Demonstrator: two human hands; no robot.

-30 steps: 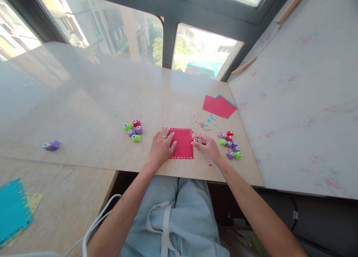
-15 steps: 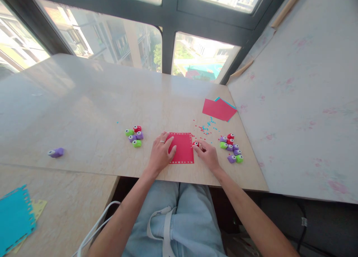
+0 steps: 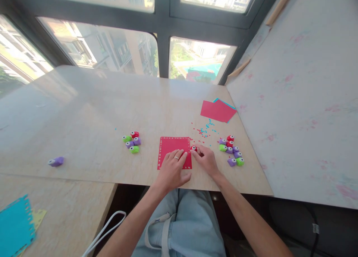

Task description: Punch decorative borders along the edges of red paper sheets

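Note:
A red square of paper with small holes punched along its edges lies flat near the table's front edge. My left hand rests flat on its lower right part, fingers stretched out, a ring on one finger. My right hand pinches a small red craft punch at the paper's right edge.
A cluster of several small punches sits right of my right hand, another cluster left of the paper, a lone purple punch far left. Red and blue sheets lie behind scattered paper bits. A punched blue sheet lies bottom left.
My left hand slid from the paper's left side to its lower right part. My right hand stays with the red punch at the right edge. The view tilted slightly.

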